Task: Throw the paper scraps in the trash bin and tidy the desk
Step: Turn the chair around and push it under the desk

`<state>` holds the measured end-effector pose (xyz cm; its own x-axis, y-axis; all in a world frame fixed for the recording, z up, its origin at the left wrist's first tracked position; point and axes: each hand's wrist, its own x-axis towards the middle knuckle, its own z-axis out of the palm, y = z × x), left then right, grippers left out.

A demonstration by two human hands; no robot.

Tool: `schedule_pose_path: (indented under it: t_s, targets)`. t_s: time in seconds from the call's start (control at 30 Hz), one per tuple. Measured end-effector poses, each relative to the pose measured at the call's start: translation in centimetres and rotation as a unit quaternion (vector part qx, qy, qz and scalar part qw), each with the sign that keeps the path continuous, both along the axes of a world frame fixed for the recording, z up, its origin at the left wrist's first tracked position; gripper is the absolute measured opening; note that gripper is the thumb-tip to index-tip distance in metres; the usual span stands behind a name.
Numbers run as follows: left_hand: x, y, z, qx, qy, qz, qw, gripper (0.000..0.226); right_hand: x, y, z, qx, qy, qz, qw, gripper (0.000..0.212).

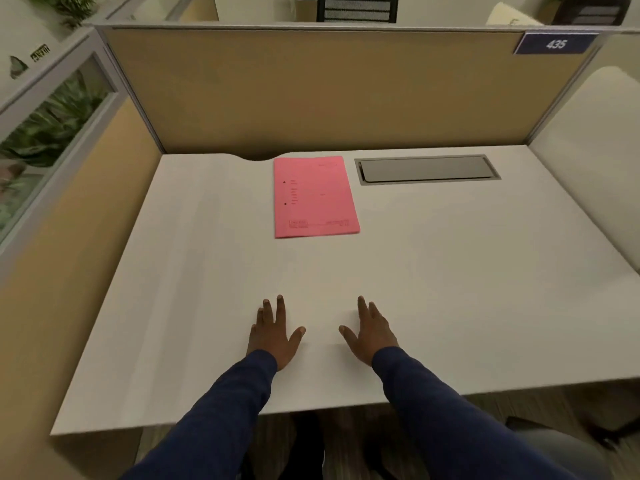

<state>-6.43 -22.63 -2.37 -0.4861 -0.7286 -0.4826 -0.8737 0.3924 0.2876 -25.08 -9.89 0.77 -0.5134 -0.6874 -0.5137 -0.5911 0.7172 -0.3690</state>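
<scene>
Location: office, open-plan cubicle. Evidence: 1 white desk [450,289] w/ grey cable hatch [427,169] set flush in top at rear; tan fabric partition [311,91] w/ grey metal frame on back & left sides; blue number plate [556,44] reading 435 at top right corner; 1 pink folder [315,197] on desk; black mesh chair [356,8] beyond partition; glass panel [20,188] at left w/ plants [59,123] behind.

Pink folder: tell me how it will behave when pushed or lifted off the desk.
The pink folder looks thin and lies flat, so it is probably light and would likely sag if lifted by one corner. On the smooth white desk it should slide easily when pushed.
</scene>
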Motion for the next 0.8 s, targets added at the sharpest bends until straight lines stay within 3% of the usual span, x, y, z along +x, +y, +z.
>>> schedule_pose_path:
  t_s: [0.43,0.8]
  targets:
    - [4.8,14.4,3.6,-0.038,0.002,-0.021,0.999,0.090,6.0,12.8,4.6,-0.028,0.037,0.011,0.999,0.088]
    - [9.5,21.8,5.3,-0.038,0.060,-0.018,0.997,0.092,11.2,19.5,6.1,-0.052,0.040,-0.013,0.998,0.089]
